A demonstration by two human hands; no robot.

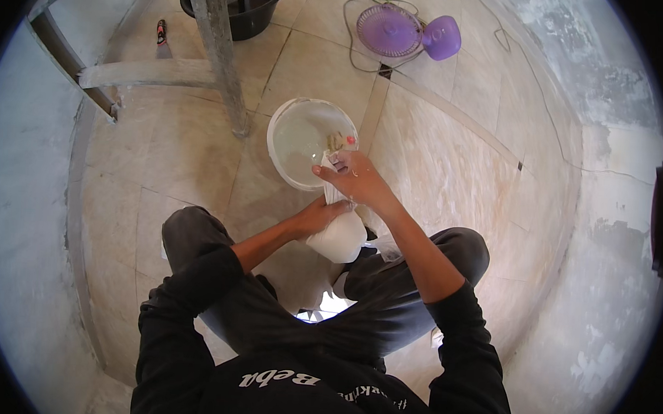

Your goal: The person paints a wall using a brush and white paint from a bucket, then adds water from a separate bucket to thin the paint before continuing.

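A white plastic bag (338, 238), its lower part bulging with white contents, hangs between my knees. My left hand (323, 215) grips the bag's neck just above the bulge. Higher up, my right hand (355, 177) holds the gathered top of the bag over the near right rim of a white bucket (275, 160). The bucket stands on the floor and has pale, wet-looking contents, with brownish bits and a small red spot at its right inner side. White smears mark my right hand. The bag's opening is mostly hidden by my fingers.
A smeared wooden trestle or ladder (213, 52) stands at the upper left, by a black tub (256, 15). Beyond the bucket a purple fan (389, 31) lies on the tiles with its cable (346, 49). A red-and-black tool (161, 32) lies left. Walls (596, 246) flank both sides.
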